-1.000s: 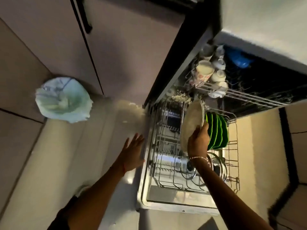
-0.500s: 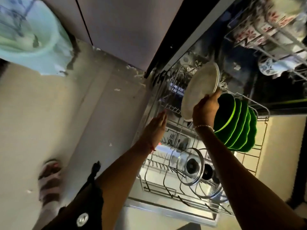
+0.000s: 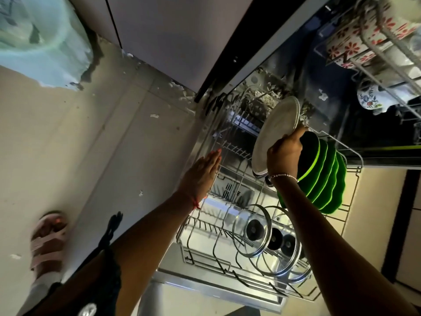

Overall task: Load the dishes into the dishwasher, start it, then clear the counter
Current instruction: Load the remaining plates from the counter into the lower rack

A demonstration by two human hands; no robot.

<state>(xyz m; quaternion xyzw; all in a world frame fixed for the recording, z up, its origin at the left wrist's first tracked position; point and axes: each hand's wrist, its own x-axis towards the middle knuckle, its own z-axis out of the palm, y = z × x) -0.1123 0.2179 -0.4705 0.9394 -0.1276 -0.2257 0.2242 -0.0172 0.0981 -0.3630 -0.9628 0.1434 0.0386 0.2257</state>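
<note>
1. Rack [image 3: 205, 224] of wire is pulled out low, and it is the biggest thing we see. A shelf of flowery mugs [image 3: 350, 42] hangs above it on the right.
2. Green plates [image 3: 319, 179] stand on edge in a row at the rack's right side.
3. Glass lids [image 3: 252, 229] stand near the front, well apart from our plate.
4. Our white plate [image 3: 273, 137] is up on its edge over the rack, just beside the green plates. We think it is stiff, smooth and easy to break, so the rim is the best place to hold. The green plates and wire prongs could bump it.
5. Our right hand [image 3: 284, 156] curls round the plate's rim. Our left hand [image 3: 201, 176] is flat with straight fingers [image 3: 214, 158] and holds nothing. It is by the rack's left side, and we cannot tell if it touches.
</note>
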